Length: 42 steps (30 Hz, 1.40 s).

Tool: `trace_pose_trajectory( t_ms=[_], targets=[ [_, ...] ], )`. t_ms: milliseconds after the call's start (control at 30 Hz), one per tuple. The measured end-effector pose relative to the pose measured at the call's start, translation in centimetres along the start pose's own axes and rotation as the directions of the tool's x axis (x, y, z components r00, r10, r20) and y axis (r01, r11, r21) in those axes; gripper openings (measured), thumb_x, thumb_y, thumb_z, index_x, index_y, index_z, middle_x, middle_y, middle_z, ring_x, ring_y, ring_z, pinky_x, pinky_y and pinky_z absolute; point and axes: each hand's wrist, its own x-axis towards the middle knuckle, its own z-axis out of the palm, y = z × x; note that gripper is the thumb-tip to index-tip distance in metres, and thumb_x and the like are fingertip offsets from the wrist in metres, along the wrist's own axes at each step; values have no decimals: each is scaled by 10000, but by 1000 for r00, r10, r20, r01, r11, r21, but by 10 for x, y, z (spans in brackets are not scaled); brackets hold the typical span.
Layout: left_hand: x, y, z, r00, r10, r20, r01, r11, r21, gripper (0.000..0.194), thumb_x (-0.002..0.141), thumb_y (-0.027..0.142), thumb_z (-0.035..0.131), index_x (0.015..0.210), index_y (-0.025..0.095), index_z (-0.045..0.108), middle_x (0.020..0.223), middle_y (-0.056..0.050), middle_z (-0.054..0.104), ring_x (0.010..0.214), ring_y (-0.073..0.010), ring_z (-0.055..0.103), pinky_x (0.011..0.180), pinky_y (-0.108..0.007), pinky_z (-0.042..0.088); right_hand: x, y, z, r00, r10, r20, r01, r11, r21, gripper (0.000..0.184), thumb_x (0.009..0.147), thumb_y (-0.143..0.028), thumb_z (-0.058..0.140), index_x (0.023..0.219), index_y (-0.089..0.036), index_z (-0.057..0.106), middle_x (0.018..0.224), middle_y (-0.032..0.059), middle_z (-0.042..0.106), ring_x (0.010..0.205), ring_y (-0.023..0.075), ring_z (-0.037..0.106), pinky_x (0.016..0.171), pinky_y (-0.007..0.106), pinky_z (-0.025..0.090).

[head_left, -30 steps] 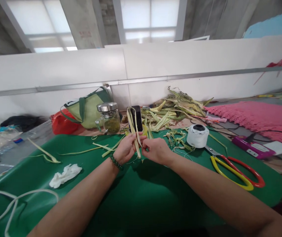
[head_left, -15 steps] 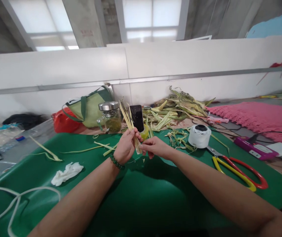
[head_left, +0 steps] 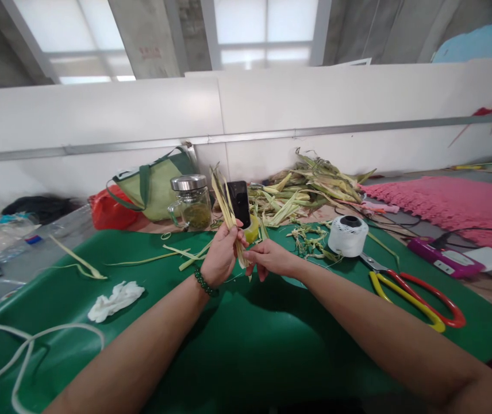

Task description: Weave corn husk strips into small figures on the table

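Note:
A bundle of pale corn husk strips (head_left: 225,202) stands upright in my left hand (head_left: 221,253), whose fingers are closed around it. At the bundle's lower end, my right hand (head_left: 272,257) pinches with thumb and forefinger, its other fingers curled. A thin thread shows near the hands on the green mat (head_left: 272,356); whether the right fingers also hold it, I cannot tell. Just behind the hands are a yellow roll of tape (head_left: 252,230) and a dark phone (head_left: 239,202) leaning upright. To the right stands a white thread spool (head_left: 348,237).
Scissors with red and yellow handles (head_left: 418,299) lie at the right, near a purple power strip (head_left: 444,259). Behind are a husk pile (head_left: 315,178), a glass jar (head_left: 192,204) and a green bag (head_left: 160,190). Crumpled tissue (head_left: 116,300) and a white cable (head_left: 26,345) lie left.
Both hands keep nearly the same place and grip on the husk strips. The right fingers have shifted slightly at the bundle's lower end, and the view has moved a little.

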Motion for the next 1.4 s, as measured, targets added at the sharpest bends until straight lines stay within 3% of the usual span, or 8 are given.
trace_pose_trajectory(
  t_ms=[267,600,833,1100,1400],
  targets=[
    [-2,3,1,999,-34,-9,34,999,-34,58,853,175,531,799,161,545,563,45,454,508,-80,454,548,-196,420,-2,-1,-1,997,42,65,-44,999,21,474,814,-510,549,601,-98,648,415,8,568,341,68,492,382,174,350],
    [0,0,-1,1000,-12,-1,12,998,-59,95,864,190,517,771,173,511,545,51,421,489,-74,409,515,-173,388,1,3,1,997,-3,83,-1,999,47,526,777,-584,551,588,-97,616,520,33,631,343,58,498,388,181,386],
    [-1,-6,1,1000,18,8,-18,999,-34,129,870,180,494,742,178,489,541,55,426,483,-68,404,512,-161,375,0,0,5,995,-11,102,6,998,55,287,804,-408,606,734,-136,547,684,11,671,380,49,532,409,168,424],
    [-5,-8,4,997,-72,42,74,996,-50,130,846,189,539,722,159,517,553,44,450,527,-75,450,595,-182,428,0,4,11,998,8,59,0,991,-133,228,870,-150,385,659,-160,472,486,-43,565,307,55,450,351,169,362],
    [-4,9,1,987,-156,20,158,973,-169,150,869,184,502,725,145,519,547,38,425,499,-83,434,563,-210,436,-2,3,13,992,24,125,-3,985,-171,201,874,-136,343,703,-172,441,485,-56,546,317,53,435,340,159,335]
  ],
)
